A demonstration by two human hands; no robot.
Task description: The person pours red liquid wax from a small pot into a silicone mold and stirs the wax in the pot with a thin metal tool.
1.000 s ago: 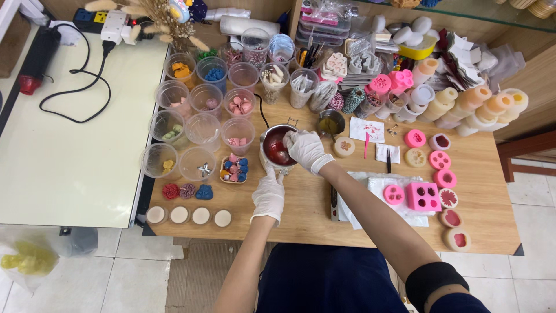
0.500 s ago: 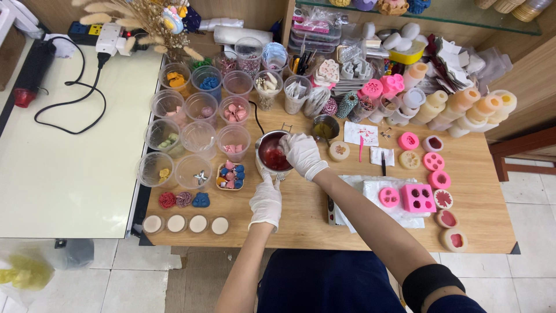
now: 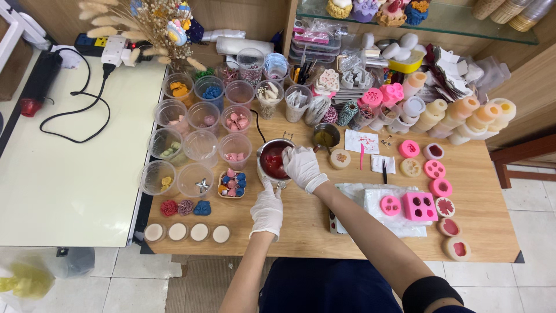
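**Craft bench, head view: metal pot of red liquid under two gloved hands**

Head view, item by item, as we find it:

- Small metal melting pot (image 3: 273,160), on the wooden table (image 3: 301,226) a little left of its centre, holding a glossy red liquid, most likely melted wax. We judge it rigid, light but sloshy, possibly warm at the wall, and easy to spill if tilted. The surest hold looks to be the near rim or whatever handle sits at its near side, with the base kept flat on the table.
- Left hand (image 3: 268,206), in a white glove, reaching up to the pot's near edge. Its fingers are closed together at the rim or a handle there; we cannot tell exactly which part they pinch.
- Right hand (image 3: 302,165), also gloved, lying over the pot's right rim, fingers curled downward. Whether it grips a tool is hidden from us.
- Clear plastic cups (image 3: 200,145) of small coloured pieces, in rows left of the pot.
- Small dish of pink and blue shapes (image 3: 232,183), just beside the pot on its left.
- Pink silicone moulds (image 3: 420,206), well apart on the right, on white paper.
- Four round pale discs (image 3: 188,232) along the near left edge.
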